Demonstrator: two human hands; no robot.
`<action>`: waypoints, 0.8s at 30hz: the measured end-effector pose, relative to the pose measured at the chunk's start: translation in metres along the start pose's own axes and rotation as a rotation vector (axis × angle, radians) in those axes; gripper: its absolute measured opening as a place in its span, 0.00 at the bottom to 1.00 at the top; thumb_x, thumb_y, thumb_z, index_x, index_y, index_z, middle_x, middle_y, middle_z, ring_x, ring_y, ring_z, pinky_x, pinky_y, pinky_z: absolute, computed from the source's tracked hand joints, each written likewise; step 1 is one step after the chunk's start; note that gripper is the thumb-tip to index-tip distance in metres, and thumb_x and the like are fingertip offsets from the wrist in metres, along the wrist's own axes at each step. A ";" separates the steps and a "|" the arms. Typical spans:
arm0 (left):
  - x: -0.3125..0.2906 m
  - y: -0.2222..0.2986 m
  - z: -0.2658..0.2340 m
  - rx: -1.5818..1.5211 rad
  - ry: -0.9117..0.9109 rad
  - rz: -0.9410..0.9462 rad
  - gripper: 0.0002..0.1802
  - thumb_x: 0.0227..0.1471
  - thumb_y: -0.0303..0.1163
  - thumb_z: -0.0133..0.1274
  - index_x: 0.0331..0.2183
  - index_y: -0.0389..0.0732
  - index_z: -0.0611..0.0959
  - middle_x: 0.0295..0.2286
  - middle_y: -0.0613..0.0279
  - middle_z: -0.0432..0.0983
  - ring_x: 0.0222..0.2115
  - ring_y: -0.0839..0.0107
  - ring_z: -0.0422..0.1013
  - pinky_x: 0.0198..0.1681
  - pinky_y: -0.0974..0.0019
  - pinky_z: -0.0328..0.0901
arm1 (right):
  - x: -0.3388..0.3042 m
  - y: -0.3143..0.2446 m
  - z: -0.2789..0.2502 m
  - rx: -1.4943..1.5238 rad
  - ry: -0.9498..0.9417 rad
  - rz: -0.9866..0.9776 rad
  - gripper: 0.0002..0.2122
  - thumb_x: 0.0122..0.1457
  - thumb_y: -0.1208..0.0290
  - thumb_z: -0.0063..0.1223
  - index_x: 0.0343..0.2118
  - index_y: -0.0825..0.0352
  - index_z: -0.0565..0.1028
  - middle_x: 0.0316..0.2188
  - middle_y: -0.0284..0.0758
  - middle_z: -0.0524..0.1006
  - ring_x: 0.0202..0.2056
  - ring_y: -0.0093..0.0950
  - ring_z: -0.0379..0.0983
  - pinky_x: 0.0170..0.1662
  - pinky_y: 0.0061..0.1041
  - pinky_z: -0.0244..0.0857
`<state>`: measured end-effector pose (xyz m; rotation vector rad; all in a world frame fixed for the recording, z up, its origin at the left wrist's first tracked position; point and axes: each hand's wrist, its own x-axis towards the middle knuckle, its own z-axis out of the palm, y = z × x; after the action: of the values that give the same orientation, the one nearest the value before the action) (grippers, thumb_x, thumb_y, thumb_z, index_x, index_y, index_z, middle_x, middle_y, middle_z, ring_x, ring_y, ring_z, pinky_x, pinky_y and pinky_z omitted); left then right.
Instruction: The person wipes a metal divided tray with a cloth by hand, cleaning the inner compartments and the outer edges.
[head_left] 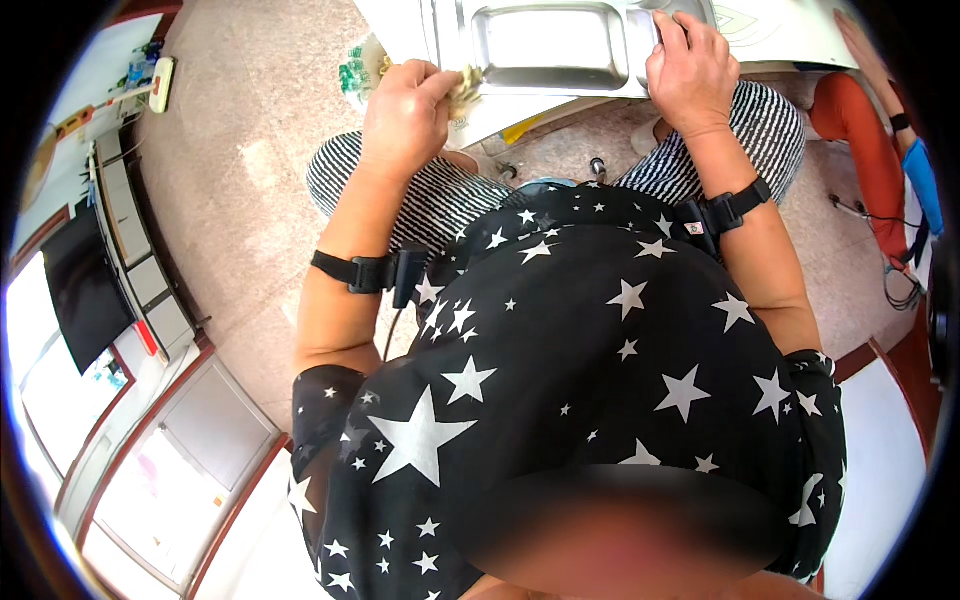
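Floor (240, 190): pale, mottled, smooth; one.
Table (785, 35): white, hard top, leaf-like print on its right part; one; cut off by upper edge of view.
Co-worker (862, 115): one, at far right; orange trouser leg, blue sleeve; one hand near table's right edge.
Screen (88, 290): flat black rectangle, far left; one.
Shirt (560, 350): thin black fabric, scattered white stars.
Trousers (765, 125): black-and-white stripes; two knees spread at near side of table.
Tray (635, 60): shiny metal, raised dividers; one large rectangular well, corners rounded; at table's near edge, between the hands.
Bag (355, 78): clear, crinkled, green print; one, left of left hand.
Left hand (408, 108): closed, wad pinched between thumb and fingers.
Right hand (692, 75): partly closed, fingers bent over tray's right end, grasping it.
Straps (747, 200): black, one per forearm, two total; each carries a small black box.
Wad (465, 92): yellowish, crumpled; one, by tray's near left corner; material cannot be told.
Casters (598, 170): small, dark; two seen between the knees.
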<state>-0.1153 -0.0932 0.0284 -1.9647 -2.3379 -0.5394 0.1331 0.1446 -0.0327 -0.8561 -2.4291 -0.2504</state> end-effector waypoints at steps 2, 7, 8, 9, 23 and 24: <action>0.010 0.010 0.004 -0.098 0.121 0.023 0.16 0.45 0.22 0.59 0.40 0.42 0.87 0.33 0.58 0.78 0.35 0.57 0.75 0.39 0.58 0.73 | 0.002 -0.004 -0.003 0.049 0.003 0.009 0.20 0.52 0.68 0.54 0.50 0.56 0.77 0.49 0.33 0.74 0.50 0.38 0.70 0.50 0.42 0.64; 0.028 0.033 0.041 -0.080 0.189 0.093 0.14 0.44 0.23 0.61 0.37 0.43 0.87 0.32 0.58 0.78 0.35 0.57 0.75 0.35 0.58 0.73 | 0.011 -0.012 -0.022 0.137 -0.007 0.035 0.19 0.48 0.72 0.54 0.46 0.64 0.76 0.46 0.42 0.73 0.49 0.43 0.68 0.50 0.44 0.61; 0.022 0.024 0.045 -0.067 0.217 0.078 0.13 0.44 0.24 0.61 0.36 0.44 0.86 0.32 0.58 0.77 0.35 0.57 0.74 0.34 0.57 0.73 | 0.011 -0.011 -0.022 0.135 -0.012 0.030 0.19 0.48 0.72 0.54 0.46 0.64 0.76 0.46 0.42 0.73 0.49 0.43 0.68 0.50 0.44 0.61; 0.014 0.008 0.047 -0.014 0.191 0.033 0.13 0.44 0.23 0.62 0.36 0.43 0.87 0.31 0.58 0.77 0.35 0.57 0.74 0.34 0.57 0.73 | 0.011 -0.012 -0.023 0.134 -0.016 0.027 0.19 0.48 0.72 0.54 0.46 0.65 0.76 0.46 0.42 0.73 0.49 0.43 0.68 0.50 0.44 0.61; 0.032 -0.002 0.038 -0.127 0.397 -0.253 0.12 0.50 0.25 0.60 0.39 0.39 0.88 0.35 0.52 0.79 0.34 0.53 0.76 0.37 0.56 0.73 | 0.002 -0.003 -0.001 0.007 0.008 -0.011 0.21 0.54 0.68 0.54 0.53 0.52 0.77 0.50 0.29 0.75 0.49 0.35 0.71 0.49 0.39 0.67; 0.039 -0.004 0.038 -0.095 0.396 -0.198 0.13 0.49 0.24 0.60 0.40 0.39 0.88 0.36 0.51 0.78 0.36 0.52 0.75 0.39 0.55 0.73 | 0.002 -0.004 -0.002 0.012 0.004 -0.010 0.21 0.54 0.67 0.54 0.53 0.52 0.77 0.50 0.30 0.75 0.49 0.35 0.71 0.49 0.39 0.67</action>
<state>-0.1197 -0.0455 0.0015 -1.4893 -2.2917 -0.9672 0.1297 0.1422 -0.0298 -0.8379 -2.4293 -0.2404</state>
